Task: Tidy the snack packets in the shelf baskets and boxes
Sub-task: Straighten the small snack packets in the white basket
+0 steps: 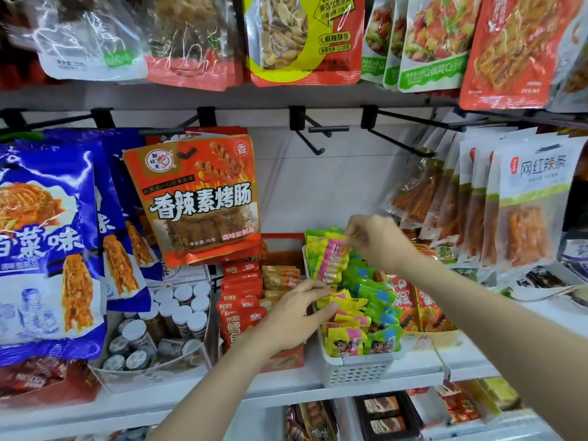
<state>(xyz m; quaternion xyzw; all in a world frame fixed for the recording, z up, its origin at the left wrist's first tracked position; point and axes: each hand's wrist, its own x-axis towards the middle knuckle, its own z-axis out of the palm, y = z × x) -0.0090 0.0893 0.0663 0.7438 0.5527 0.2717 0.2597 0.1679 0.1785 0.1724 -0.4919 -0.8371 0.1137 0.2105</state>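
Note:
A white slotted basket (356,370) on the shelf holds several small yellow-pink and green snack packets (372,300). My right hand (378,240) is above the basket's back end and pinches the top of a yellow-pink packet (332,261) that stands upright. My left hand (296,313) reaches in from the basket's left side, its fingers curled on a yellow-pink packet (342,297) in the middle of the pile. Left of the basket, an open box (286,361) holds red packets (241,300) and brown packets (280,278).
A tub of white-capped jars (171,319) stands further left. Blue bags (47,237) and an orange-red bag (197,198) hang from hooks at left, white bags (528,198) at right. Empty black hooks (315,135) jut out above the basket. Red packets (420,307) lie right of the basket.

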